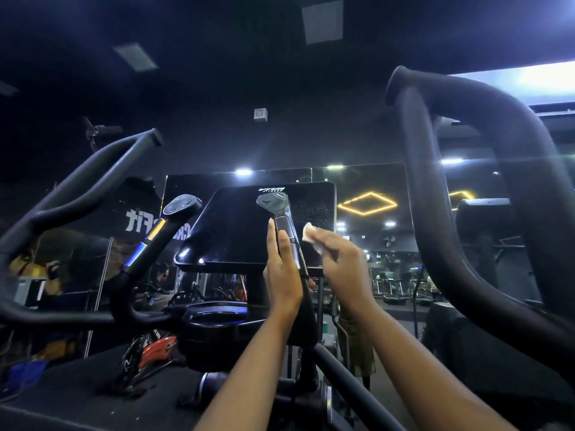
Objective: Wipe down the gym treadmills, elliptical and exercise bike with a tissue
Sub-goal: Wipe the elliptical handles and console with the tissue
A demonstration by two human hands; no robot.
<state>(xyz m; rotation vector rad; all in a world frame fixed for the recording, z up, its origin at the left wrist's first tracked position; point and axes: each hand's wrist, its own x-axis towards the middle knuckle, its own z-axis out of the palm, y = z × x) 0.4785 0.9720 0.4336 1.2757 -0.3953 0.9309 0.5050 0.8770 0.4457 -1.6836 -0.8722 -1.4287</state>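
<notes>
Both hands worked at an elliptical's inner grip in a dim gym.

The left hand (281, 275) lay flat with straight fingers along the left side of the right control grip (280, 213). The right hand (340, 262) held a white tissue (311, 237) just right of that grip, in front of the dark console screen (239, 228). A curved outer handlebar (441, 213) rose at the right.

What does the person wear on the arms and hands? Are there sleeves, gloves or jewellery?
Nothing worn shows. The left forearm and the right forearm are bare down to the picture's edge, with no sleeve. The left hand and the right hand have no gloves; no watch, band or ring is visible.
</notes>
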